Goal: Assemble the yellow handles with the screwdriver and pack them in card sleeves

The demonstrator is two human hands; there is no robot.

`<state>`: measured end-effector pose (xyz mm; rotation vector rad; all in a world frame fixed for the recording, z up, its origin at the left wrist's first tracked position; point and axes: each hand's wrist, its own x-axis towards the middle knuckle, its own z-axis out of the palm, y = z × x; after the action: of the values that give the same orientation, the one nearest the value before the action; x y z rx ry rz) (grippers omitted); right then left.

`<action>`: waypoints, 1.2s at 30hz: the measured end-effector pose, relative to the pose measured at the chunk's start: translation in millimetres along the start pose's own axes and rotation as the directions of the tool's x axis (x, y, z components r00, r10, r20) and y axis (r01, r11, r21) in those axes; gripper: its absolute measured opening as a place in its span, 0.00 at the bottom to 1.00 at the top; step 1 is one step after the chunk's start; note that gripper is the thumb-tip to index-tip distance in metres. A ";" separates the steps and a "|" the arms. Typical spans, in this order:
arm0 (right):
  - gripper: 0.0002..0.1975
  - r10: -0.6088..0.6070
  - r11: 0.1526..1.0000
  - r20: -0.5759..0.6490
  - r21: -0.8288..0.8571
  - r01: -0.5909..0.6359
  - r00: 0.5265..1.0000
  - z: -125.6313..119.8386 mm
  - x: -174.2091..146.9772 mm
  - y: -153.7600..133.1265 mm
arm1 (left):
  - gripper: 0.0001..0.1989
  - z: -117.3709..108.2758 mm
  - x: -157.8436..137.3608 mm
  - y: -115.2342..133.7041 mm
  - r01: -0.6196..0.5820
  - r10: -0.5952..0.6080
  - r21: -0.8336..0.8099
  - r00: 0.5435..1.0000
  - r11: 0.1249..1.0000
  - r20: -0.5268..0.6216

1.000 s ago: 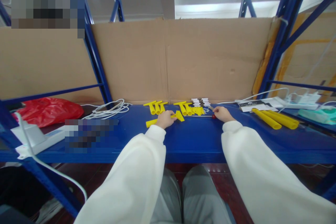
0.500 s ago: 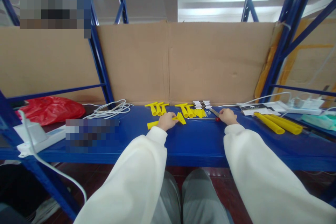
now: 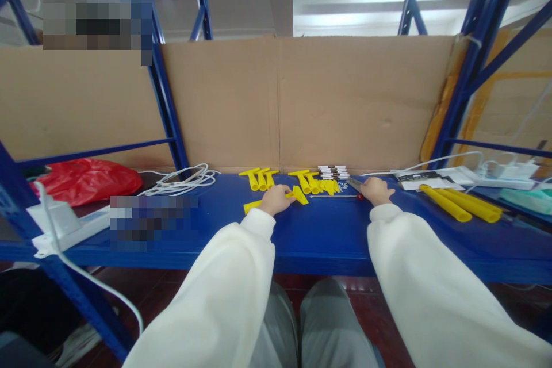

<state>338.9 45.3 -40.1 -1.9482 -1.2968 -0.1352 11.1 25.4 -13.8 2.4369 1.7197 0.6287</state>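
Observation:
My left hand (image 3: 276,200) is closed round the middle of a yellow T-shaped plastic piece (image 3: 300,195) with a tubular handle. Its wide head points right, and the handle end shows to the left of my fingers. The fingers of my right hand (image 3: 376,191) are closed at the near end of a flat grey metal piece (image 3: 354,184), too small to name exactly. Just below lies a thin screwdriver (image 3: 336,196), its red handle end by my right fingers. Small silvery bits (image 3: 342,186) lie beside the metal piece.
Several yellow T-shaped pieces (image 3: 259,179) stand in groups along the back, near small yellow parts (image 3: 328,186) and white-and-black packets (image 3: 333,172). Long yellow tubes (image 3: 448,204) lie right. On the left are a power strip (image 3: 81,223), white cable (image 3: 190,179) and red bag (image 3: 88,181).
The whole view has shifted slightly. Both hands keep nearly the same places and hold the same things.

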 end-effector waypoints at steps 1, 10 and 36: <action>0.11 0.079 0.997 -0.005 -0.002 -0.079 0.997 -4.2 -3.1 -8.2 | 0.18 0.0 0.0 0.2 -0.007 0.007 -0.001 1.000 1.000 -0.001; 0.09 -0.075 0.820 0.231 0.568 -0.072 0.970 -11.6 -40.1 -108.9 | 0.16 -0.8 -1.6 2.6 -0.052 0.049 -0.044 0.997 0.998 -0.065; 0.11 -0.298 0.787 0.676 0.574 -0.228 0.674 -0.9 -79.2 -122.8 | 0.17 -0.6 0.1 3.0 -0.141 0.112 -0.133 0.973 0.981 -0.204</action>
<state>200.6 8.2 -10.9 -1.3803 -1.6007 1.0785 13.6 24.4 -12.3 2.4672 1.5249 1.0031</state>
